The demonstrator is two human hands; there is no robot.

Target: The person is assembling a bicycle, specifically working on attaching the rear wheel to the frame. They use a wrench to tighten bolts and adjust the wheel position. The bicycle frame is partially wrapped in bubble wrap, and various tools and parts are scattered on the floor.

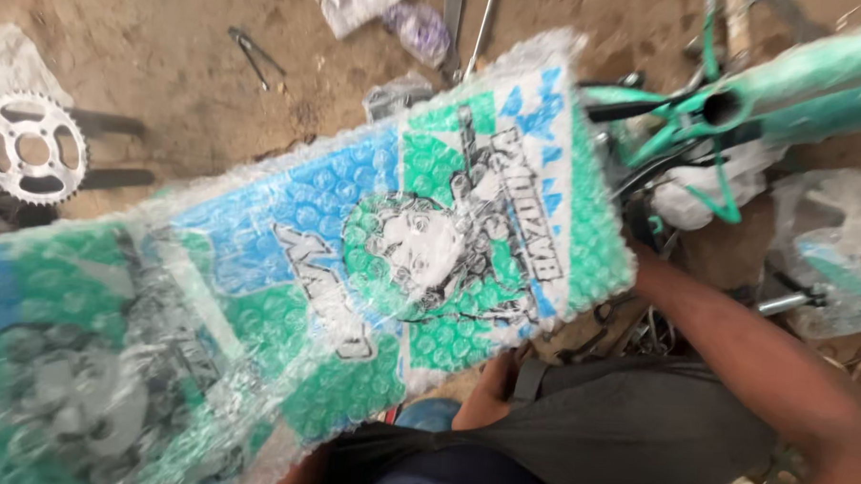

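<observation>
Bubble-wrapped panel (286, 294) held up across centre of view, wrap fully on.

Long, flat, printed blue, green and white; long axis from 8 o'clock to 1 o'clock, far end pointing to 1 o'clock, near end blurred at lower left. No tear or loose flap visible in wrap, so unwrapping judged not begun; all of it left. Teal bicycle frame (798, 93) at 2 o'clock, open tube end facing panel, just beside its far corner. Right forearm in from 4 o'clock; right hand (637, 268) at panel's far edge, fingers hidden behind it, grip not readable. Left hand (487, 397) at 6 o'clock under lower edge, curled, apparently supporting panel; closure cannot be told. Chainring (31, 149) on dirt ground (198, 81) at 9 o'clock, well apart. Small metal tool (254, 55) at 11 o'clock.
</observation>
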